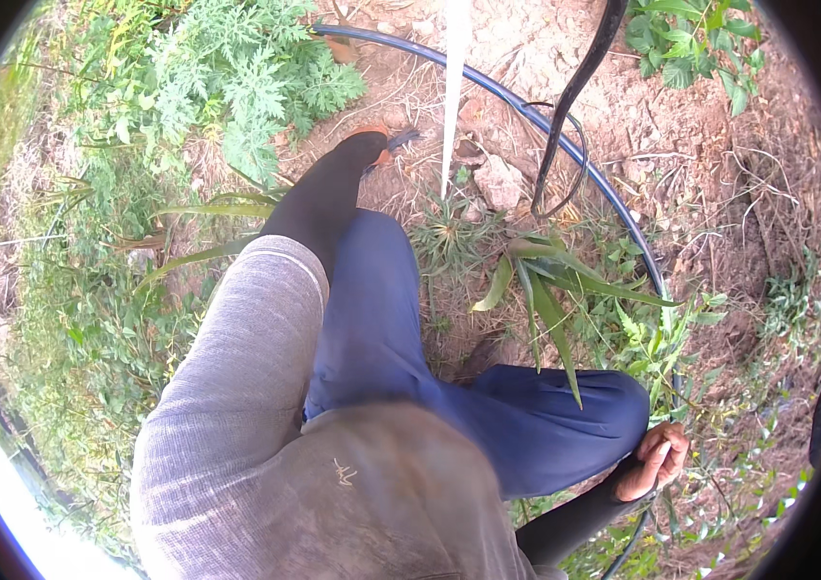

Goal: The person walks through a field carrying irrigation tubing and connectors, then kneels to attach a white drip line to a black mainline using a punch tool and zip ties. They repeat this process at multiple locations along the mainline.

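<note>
My left hand (378, 143) reaches far forward to the bare soil at the end of a black sleeve under a grey one. It is small and partly hidden. A small dark thing (406, 137) lies at its fingertips, and I cannot tell whether the hand grips it. My right hand (658, 461) rests against my right knee in blue trousers (526, 425), fingers curled in with nothing visible in them. A black irrigation hose (565, 140) curves across the soil and runs down past that hand.
A white vertical strip (454, 87) and a dark curved stem or cable (575, 92) stand ahead. A long-leaved green plant (546, 290) grows by my knee. Leafy weeds (246, 87) fill the left. Stones (499, 182) and dry soil lie beyond.
</note>
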{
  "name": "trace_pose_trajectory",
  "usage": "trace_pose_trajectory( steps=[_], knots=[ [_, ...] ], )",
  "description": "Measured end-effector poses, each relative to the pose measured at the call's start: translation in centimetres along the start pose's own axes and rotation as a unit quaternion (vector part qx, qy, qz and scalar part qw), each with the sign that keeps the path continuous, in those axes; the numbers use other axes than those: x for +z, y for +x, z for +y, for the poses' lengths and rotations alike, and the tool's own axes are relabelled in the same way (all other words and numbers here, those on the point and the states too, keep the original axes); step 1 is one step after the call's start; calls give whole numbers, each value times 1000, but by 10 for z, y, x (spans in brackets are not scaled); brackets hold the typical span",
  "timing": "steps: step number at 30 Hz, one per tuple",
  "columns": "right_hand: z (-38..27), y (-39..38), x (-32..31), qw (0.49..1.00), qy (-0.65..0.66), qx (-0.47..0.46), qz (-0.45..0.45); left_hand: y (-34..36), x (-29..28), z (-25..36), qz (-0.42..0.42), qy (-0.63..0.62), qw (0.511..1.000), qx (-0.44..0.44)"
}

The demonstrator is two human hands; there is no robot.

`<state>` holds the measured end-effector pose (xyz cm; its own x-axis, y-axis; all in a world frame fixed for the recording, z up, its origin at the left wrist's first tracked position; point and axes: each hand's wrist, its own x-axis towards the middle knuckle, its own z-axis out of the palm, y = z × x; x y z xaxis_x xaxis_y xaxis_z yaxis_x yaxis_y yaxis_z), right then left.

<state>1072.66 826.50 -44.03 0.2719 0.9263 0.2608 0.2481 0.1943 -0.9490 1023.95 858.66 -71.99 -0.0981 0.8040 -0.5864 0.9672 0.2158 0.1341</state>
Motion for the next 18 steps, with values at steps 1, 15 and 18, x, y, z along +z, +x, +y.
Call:
trace_pose_trajectory(
  steps=[1,15,18],
  knots=[
    [1,0,-1,1000,0,1,1,0,0,1,-6,8,1000,1],
    [-20,21,24,996,-45,-33,-69,-12,-29,-57,-169,-479,861,27],
    [-52,49,46,988,-17,-54,-145,-53,-66,-49,-260,-609,733,157]
  ],
)
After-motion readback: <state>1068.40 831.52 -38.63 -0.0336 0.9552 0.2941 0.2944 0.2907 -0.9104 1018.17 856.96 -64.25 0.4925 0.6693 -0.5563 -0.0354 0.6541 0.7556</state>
